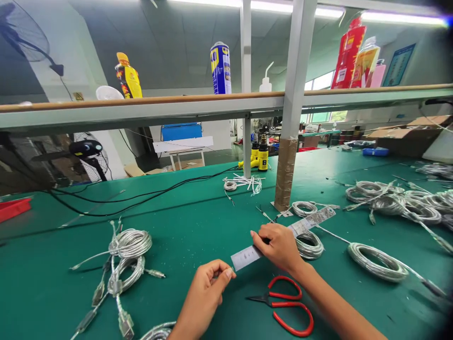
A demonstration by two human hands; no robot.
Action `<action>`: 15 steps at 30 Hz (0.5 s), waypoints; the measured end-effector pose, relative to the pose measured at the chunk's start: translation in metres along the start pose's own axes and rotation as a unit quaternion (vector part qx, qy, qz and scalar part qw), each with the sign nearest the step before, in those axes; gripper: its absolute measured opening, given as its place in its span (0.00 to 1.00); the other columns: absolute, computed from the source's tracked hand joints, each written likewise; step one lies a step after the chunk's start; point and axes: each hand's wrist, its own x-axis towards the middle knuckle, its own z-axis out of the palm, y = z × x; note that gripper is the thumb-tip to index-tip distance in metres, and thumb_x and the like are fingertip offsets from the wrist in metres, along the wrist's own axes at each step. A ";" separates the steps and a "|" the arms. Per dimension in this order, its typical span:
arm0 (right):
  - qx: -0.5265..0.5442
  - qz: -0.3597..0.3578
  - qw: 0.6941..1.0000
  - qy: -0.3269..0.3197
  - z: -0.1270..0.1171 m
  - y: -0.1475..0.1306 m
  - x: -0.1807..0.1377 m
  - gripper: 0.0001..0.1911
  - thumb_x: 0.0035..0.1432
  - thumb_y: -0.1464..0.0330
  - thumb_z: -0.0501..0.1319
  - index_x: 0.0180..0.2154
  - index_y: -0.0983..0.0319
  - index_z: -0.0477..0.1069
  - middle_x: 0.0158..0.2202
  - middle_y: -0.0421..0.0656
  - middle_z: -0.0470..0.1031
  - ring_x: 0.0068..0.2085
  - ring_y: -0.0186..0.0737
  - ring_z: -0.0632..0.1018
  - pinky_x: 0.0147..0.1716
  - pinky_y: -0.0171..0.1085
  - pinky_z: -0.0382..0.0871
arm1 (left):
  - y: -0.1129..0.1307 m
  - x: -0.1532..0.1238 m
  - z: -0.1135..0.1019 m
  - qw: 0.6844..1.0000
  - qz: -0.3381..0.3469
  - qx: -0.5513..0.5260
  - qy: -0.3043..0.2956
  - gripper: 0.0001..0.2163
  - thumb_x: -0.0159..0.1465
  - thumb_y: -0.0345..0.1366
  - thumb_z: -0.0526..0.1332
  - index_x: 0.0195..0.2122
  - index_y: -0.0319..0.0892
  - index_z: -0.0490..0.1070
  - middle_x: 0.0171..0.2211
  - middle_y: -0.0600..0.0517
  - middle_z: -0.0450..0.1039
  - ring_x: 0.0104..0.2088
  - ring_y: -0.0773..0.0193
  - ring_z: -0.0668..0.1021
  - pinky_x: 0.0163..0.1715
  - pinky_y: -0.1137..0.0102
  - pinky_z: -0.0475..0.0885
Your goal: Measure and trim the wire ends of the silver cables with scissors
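My right hand (283,246) is closed over a flat silvery ruler (245,258), which slants up to the right just above the table. At the ruler's lower left end, my left hand (207,293) has thumb and forefinger pinched together; whatever is between them is too small to make out. Red-handled scissors (272,303) lie below my right hand, blades pointing left. Under the ruler's right part sits a coil of clear-jacketed cable (311,245), partly covered by the ruler and my hand.
Cable coils with USB plugs (129,245) lie at left, and more coils (399,200) are heaped at right. A taped post (286,174) stands beyond my right hand. Yellow heat guns (261,158) sit at the back. A shelf (177,106) with bottles crosses above.
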 end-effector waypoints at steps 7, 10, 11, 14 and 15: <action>0.002 -0.016 1.000 0.007 0.001 -0.001 0.000 0.22 0.56 0.65 0.49 0.13 0.63 0.62 0.14 0.38 0.62 0.21 0.30 0.62 0.24 0.33 0.47 | 0.000 0.001 -0.001 1.000 -0.018 0.018 -0.002 0.15 0.53 0.47 0.57 0.24 0.39 0.65 0.13 0.64 0.45 0.12 0.76 0.48 0.12 0.76 0.43; 0.008 -0.014 1.000 0.021 0.003 0.000 0.000 0.22 0.55 0.64 0.50 0.12 0.63 0.61 0.14 0.37 0.61 0.20 0.29 0.61 0.24 0.32 0.47 | -0.002 0.002 -0.002 0.999 -0.026 0.026 -0.007 0.15 0.53 0.48 0.56 0.24 0.39 0.64 0.13 0.64 0.45 0.12 0.76 0.49 0.11 0.76 0.43; 0.011 -0.014 1.000 0.023 0.003 0.000 0.000 0.22 0.55 0.64 0.50 0.12 0.64 0.61 0.13 0.37 0.61 0.20 0.29 0.61 0.24 0.32 0.47 | -0.002 0.002 -0.002 0.999 -0.028 0.027 -0.009 0.15 0.53 0.48 0.56 0.24 0.39 0.64 0.13 0.64 0.45 0.12 0.76 0.49 0.11 0.76 0.43; 0.018 -0.013 1.000 0.018 0.004 0.000 0.000 0.22 0.55 0.64 0.50 0.12 0.64 0.60 0.13 0.37 0.60 0.19 0.29 0.61 0.23 0.32 0.46 | -0.004 0.002 -0.002 0.999 -0.032 0.029 -0.012 0.15 0.53 0.48 0.56 0.24 0.39 0.63 0.13 0.64 0.45 0.12 0.76 0.49 0.11 0.76 0.42; 0.021 -0.012 1.000 0.015 0.004 0.000 0.000 0.22 0.54 0.64 0.51 0.12 0.64 0.60 0.13 0.37 0.60 0.19 0.29 0.61 0.23 0.32 0.46 | -0.004 0.001 -0.002 0.999 -0.033 0.030 -0.013 0.15 0.53 0.47 0.56 0.24 0.39 0.63 0.13 0.64 0.45 0.12 0.76 0.49 0.11 0.76 0.42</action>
